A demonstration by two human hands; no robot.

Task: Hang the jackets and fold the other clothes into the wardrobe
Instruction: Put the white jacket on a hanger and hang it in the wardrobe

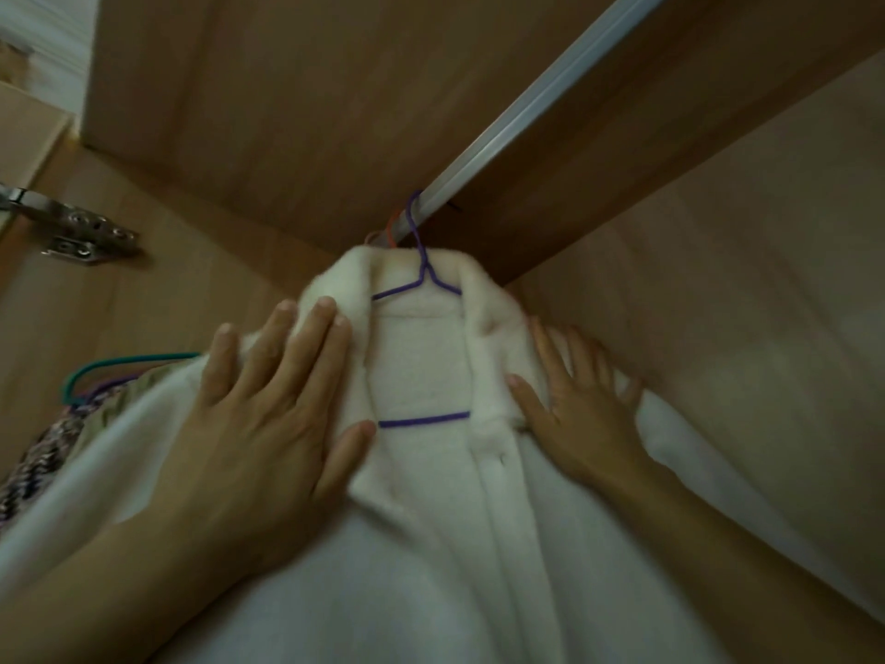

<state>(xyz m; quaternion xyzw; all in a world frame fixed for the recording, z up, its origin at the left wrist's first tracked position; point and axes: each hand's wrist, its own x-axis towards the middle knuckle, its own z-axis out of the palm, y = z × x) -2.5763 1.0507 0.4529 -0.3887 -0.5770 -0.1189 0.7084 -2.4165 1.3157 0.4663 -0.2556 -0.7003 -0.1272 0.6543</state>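
A fluffy white jacket (431, 519) hangs on a purple wire hanger (424, 275), whose hook sits over the metal wardrobe rail (517, 117). My left hand (268, 414) lies flat on the jacket's left shoulder and collar with fingers straight. On the right shoulder, next to the wardrobe's side wall, my right hand (579, 414) presses with fingers spread. Neither hand grips anything.
An orange hanger hook (393, 227) sits on the rail behind the purple one. At the left hang a patterned garment (43, 452) and a green hanger (124, 364). A metal door hinge (72, 232) is on the left panel. Wooden wardrobe walls (718, 304) close in around.
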